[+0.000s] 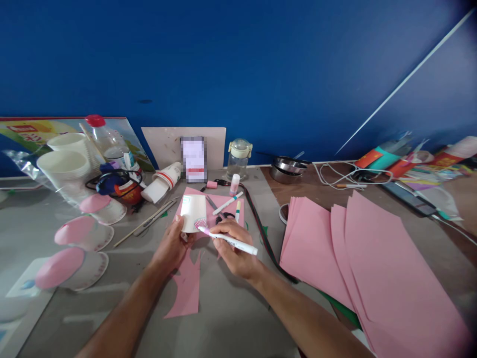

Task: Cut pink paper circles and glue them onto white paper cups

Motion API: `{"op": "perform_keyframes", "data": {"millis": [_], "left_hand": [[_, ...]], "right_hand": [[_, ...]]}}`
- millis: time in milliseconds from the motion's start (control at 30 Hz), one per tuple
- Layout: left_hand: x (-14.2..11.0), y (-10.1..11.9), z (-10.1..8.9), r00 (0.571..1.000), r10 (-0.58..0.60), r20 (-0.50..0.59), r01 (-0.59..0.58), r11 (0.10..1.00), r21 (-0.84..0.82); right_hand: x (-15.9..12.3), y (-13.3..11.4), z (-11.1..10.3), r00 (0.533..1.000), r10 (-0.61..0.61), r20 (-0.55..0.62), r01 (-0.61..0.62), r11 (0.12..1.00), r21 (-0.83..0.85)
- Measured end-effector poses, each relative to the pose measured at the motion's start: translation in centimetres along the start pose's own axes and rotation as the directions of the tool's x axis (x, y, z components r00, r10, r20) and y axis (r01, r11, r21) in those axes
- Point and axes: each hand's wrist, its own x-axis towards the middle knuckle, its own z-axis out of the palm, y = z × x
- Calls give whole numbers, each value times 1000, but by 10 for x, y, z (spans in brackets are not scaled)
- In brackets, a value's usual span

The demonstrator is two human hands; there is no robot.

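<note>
My left hand is closed around the lower left side of a white paper cup. Pink crosshatch lines and a faint green outline are drawn on the cup. In my right hand is a white marker pen, its pink tip at the patch of pink lines near the cup's lower edge. Behind my right hand lie scissors, partly hidden, a marker with a blue-green end and one with a green end. They rest on a pink paper sheet.
Three cups with pink paper lie sideways at left, near stacked paper cups and a red-capped bottle. A phone and glass jar stand at the back. Pink sheets lie right; a cut pink scrap lies in front.
</note>
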Motion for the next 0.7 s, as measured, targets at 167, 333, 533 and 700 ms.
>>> {"op": "perform_keyframes", "data": {"millis": [167,333,533,700], "left_hand": [[-2,1,5,999,0,-37,0,1000,-4],[0,2,4,998,-25,-62,26,1000,8],[1,1,-1,999,-31,-27,31,1000,3],[1,2,1,1000,2,22,-1,999,-52]], "right_hand": [[1,-1,2,999,-33,4,33,999,-10],[0,0,2,1000,-19,18,20,999,-32],[-1,2,1,999,23,36,-22,999,-44],[0,0,-3,998,45,31,-45,999,-7]]}}
